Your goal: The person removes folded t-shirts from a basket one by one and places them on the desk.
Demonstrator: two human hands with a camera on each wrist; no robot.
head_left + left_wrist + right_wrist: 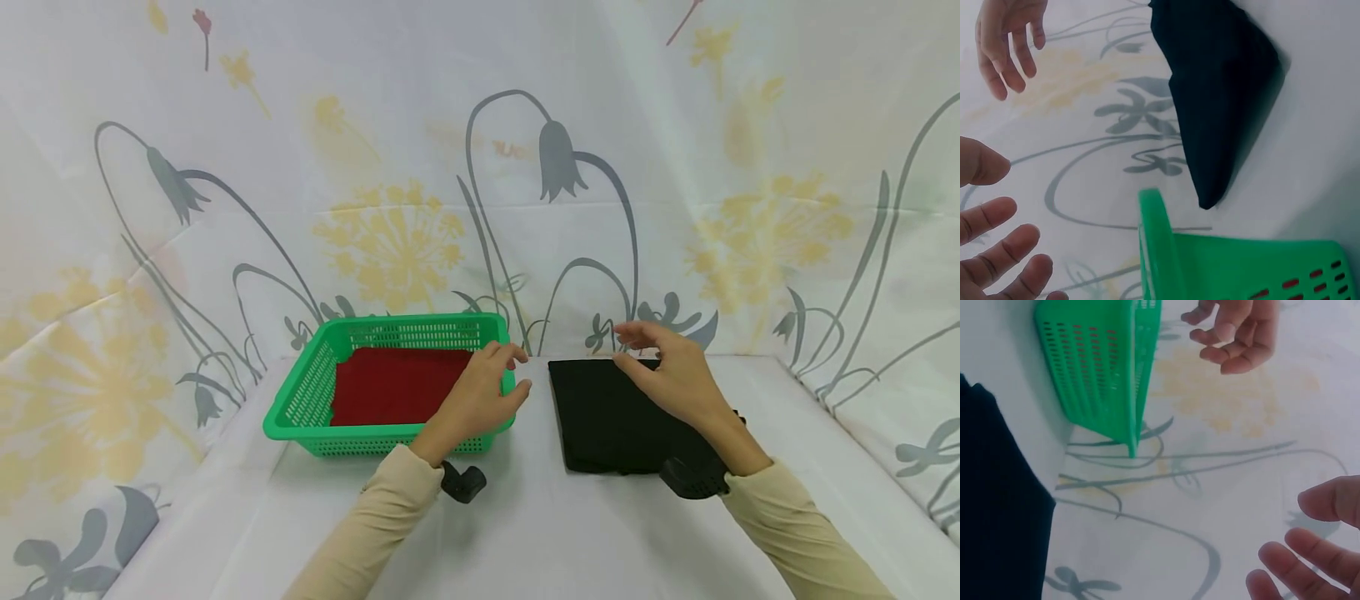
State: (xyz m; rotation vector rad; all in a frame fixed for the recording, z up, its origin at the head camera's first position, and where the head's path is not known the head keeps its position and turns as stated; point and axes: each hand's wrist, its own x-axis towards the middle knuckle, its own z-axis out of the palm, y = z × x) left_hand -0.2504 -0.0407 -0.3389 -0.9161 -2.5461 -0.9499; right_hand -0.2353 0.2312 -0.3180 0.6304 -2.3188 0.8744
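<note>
My left hand hovers at the right end of a green plastic basket, fingers loosely bent and holding nothing. Inside the basket lies a dark red folded cloth. To the basket's right, a black folded cloth lies flat on the white surface. Over its far right part is my right hand, thumb and fingers apart, with nothing in its grasp. In the left wrist view the black cloth stands beyond the basket's corner; parts of both are cut off by the frame.
A white cloth covers the table. Behind it hangs a pale curtain printed with grey bellflowers and yellow blooms. Black wrist cameras are strapped on both wrists, below beige sleeves.
</note>
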